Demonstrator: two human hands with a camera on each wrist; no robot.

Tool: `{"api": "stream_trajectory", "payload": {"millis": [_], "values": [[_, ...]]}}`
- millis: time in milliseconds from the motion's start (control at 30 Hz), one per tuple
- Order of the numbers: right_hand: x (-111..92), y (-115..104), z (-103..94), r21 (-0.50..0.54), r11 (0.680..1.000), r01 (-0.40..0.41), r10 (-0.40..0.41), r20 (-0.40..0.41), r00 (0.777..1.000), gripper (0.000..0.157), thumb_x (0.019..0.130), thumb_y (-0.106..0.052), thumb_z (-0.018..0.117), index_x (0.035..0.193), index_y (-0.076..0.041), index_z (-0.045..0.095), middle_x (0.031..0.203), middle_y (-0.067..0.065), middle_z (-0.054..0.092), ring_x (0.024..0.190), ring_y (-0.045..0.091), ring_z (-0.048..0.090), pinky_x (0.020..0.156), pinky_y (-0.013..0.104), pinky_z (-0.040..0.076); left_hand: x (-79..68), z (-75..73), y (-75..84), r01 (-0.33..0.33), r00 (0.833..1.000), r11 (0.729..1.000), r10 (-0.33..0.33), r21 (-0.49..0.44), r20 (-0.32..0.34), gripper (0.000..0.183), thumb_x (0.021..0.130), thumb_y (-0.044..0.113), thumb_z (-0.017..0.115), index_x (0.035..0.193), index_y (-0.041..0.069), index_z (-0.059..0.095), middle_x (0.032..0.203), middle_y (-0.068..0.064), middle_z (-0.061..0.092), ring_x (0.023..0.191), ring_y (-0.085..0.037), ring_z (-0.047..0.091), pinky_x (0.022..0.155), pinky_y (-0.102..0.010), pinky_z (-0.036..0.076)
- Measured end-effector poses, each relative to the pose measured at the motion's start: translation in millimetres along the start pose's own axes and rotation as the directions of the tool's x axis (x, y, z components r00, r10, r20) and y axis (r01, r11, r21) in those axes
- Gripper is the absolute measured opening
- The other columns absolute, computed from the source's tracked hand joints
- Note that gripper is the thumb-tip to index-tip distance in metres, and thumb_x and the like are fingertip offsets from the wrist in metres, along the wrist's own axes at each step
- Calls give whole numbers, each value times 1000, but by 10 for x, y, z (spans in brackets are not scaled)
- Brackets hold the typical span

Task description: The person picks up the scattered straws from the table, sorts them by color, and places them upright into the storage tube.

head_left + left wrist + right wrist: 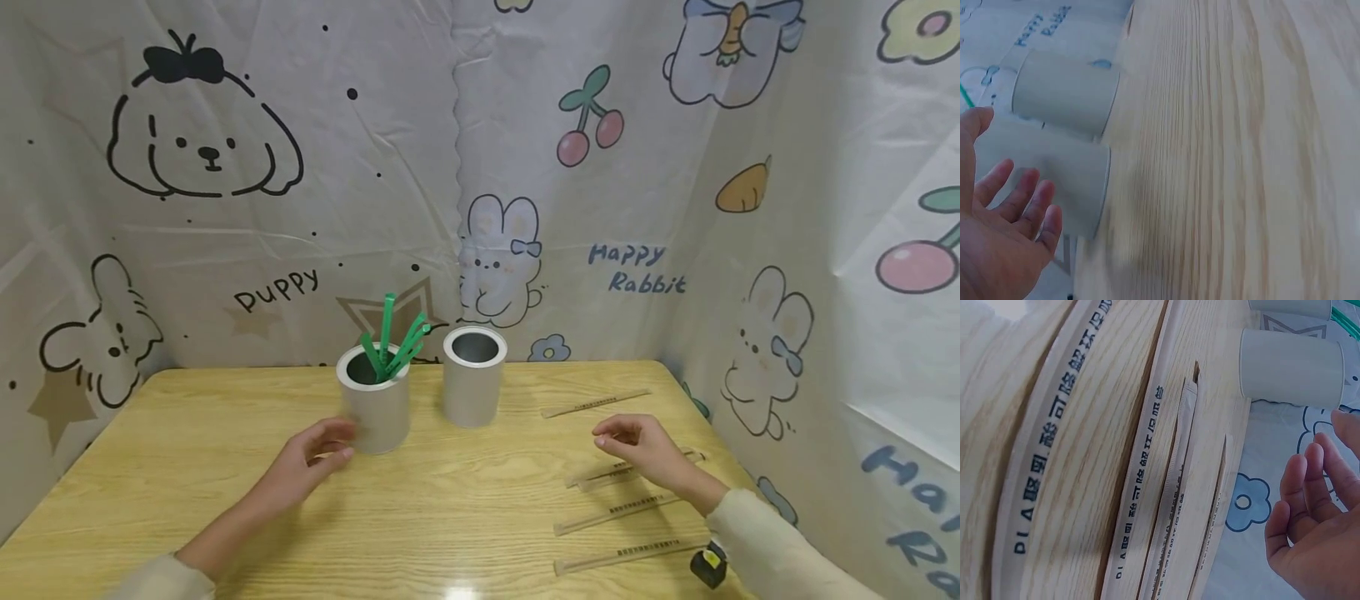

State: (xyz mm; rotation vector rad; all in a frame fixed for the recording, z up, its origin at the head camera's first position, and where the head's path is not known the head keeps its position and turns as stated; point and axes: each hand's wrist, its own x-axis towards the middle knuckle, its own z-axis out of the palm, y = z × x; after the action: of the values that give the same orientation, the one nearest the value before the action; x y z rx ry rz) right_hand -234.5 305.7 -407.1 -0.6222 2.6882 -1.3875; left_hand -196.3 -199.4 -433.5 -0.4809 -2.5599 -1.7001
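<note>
A light grey cylindrical cup [386, 419] holds several green straws [387, 321] leaning different ways. My left hand [306, 463] is beside this cup, fingers spread and relaxed with the fingertips right at its wall; in the left wrist view the palm of the hand [1004, 240] faces the cup [1075, 178]. My right hand [639, 446] hovers above the right side of the table, fingers loosely bent and holding nothing. Below it lie several long paper-wrapped straws [615, 516] with dark printing, large in the right wrist view as wrapped straws [1132, 506].
A second matching cup [471, 396] stands just right of the first, its opening dark. One wrapped straw [596, 403] lies farther back. A small black object [707, 568] with a yellow mark sits by the right sleeve. A printed cloth [405, 167] hangs behind the wood-grain table [465, 500].
</note>
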Motion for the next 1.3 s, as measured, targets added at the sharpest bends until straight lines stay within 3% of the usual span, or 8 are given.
{"api": "stream_trajectory", "payload": {"millis": [167,300,433,600,1033,1167,1300], "values": [[5,10,9,4,1000,-6,6,1,1000,29,100,-14,64,116,11,66,109,31,68,82,4,65,72,28,58,42,185,77,17,997,999,-13,-45,77,42,103,18,59,138,-3,52,136,-26,57,117,-21,61,87,-23,54],[3,16,24,14,1000,-14,14,0,1000,30,100,-14,64,116,11,66,110,32,68,83,8,66,71,28,57,111,387,114,43,992,997,-34,-70,123,47,103,21,59,142,-2,49,143,-27,53,127,-40,55,94,-26,52],[10,29,56,22,1000,-13,13,-1,1000,30,100,-14,64,116,11,66,110,32,68,82,8,66,70,29,57,198,593,159,89,989,994,-81,-60,127,54,101,26,62,148,4,47,149,-22,50,135,-43,48,101,-39,49],[25,49,85,25,999,-23,23,-1,1000,31,100,-14,63,117,11,66,110,32,68,82,9,65,68,30,56,342,837,208,123,990,990,-119,-62,75,57,98,23,66,149,8,46,149,-17,51,137,-39,48,108,-54,46],[110,39,125,26,999,-27,27,0,1000,32,100,-15,64,118,11,66,113,29,69,87,11,67,75,31,58,791,1258,190,129,989,990,-133,-60,-59,85,90,23,77,156,6,26,154,-26,38,142,-47,39,111,-64,40],[130,54,139,17,1000,-21,21,2,1000,32,100,-16,64,118,10,66,113,28,69,88,14,68,77,32,59,923,1363,174,132,982,990,-136,-39,-132,93,86,24,80,158,11,22,156,-25,35,146,-46,35,116,-63,34],[158,74,156,20,1000,-10,9,8,1000,32,100,-16,64,119,10,66,114,30,68,90,14,69,78,33,59,1036,1444,163,171,963,985,-170,-12,-209,100,82,28,81,160,16,19,158,-23,34,147,-44,33,116,-66,31]]}}
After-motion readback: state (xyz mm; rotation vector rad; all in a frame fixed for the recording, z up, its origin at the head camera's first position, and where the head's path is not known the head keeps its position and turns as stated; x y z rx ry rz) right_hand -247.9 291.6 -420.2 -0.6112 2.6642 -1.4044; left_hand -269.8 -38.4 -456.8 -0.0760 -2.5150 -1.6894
